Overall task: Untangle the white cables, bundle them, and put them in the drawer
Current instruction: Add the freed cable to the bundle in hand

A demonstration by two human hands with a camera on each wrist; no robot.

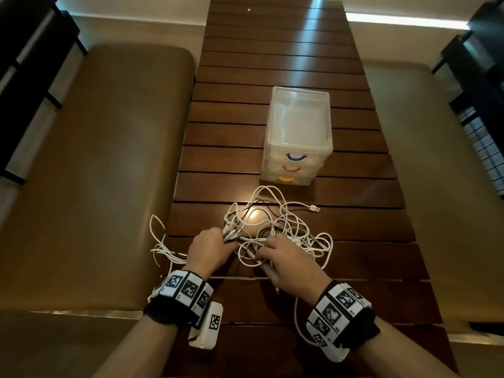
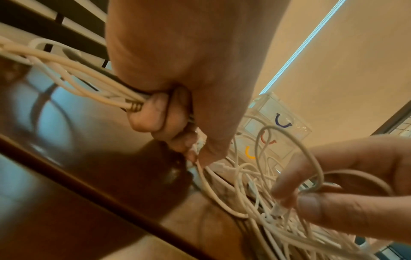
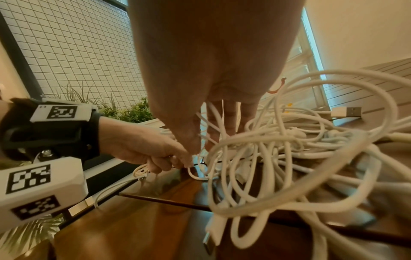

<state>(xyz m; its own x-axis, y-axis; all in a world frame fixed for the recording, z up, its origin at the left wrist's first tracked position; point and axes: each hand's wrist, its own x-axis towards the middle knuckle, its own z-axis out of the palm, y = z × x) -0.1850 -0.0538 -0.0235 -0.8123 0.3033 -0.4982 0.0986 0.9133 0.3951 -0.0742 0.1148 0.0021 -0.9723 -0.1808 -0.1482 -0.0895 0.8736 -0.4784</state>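
Left hand [image 1: 211, 251]: fist curled round a gathered run of cables [image 1: 275, 230]; plug ends stick out past my thumb, slack trails off behind the wrist and over the table [image 1: 272, 64] edge.
Right hand [image 1: 289, 259]: fingers down in the knot, thumb and forefinger pinching one strand, as the left-wrist view shows.
Hands: close together, not touching, the knot bridging them.
Cables: still tangled, lying under and just ahead of both hands, mostly on the right-hand side.
Key relation: the strands I hold run left to right, from my left fist into the heap under my right fingers. Right hand is nearer the knot, so I judge it does the picking while the left anchors.
Drawers [image 1: 296, 137]: straight ahead of my right hand, well beyond the heap; all three look shut.
Surface: dark slatted wood, glossy; gaps between the slats could catch a plug.
Room: padded benches either side, gridded window off to the right.
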